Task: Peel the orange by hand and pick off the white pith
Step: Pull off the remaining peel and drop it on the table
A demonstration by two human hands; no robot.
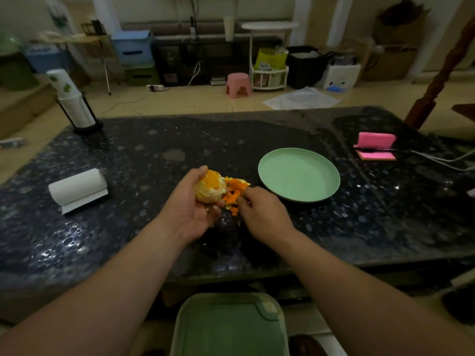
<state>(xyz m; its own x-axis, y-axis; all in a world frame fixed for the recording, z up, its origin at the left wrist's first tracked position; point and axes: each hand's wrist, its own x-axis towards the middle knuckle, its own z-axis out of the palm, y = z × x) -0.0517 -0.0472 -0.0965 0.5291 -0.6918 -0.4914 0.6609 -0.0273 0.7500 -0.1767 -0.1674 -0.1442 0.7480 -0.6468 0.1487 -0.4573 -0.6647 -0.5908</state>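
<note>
Writing: the print on the wrapped cup stack [72,104], far left of the green plate [299,176], is too blurred to read.
Surface: dark speckled stone table [154,150], glossy, under the plate.
Room: dim; a pink stool [237,84] stands on the tiled floor beyond the plate, among boxes and bags.
Orange [209,187]: just left of the plate, mostly peeled, pale pith over most of it, bare flesh on top.
Peel scraps [232,191]: small orange pile between orange and plate.
Left hand [190,206]: cupped round the orange, gripping it above the table.
Right hand [262,211]: fingers curled over the scraps near the plate's left rim; whether they pinch anything, I cannot tell.
</note>
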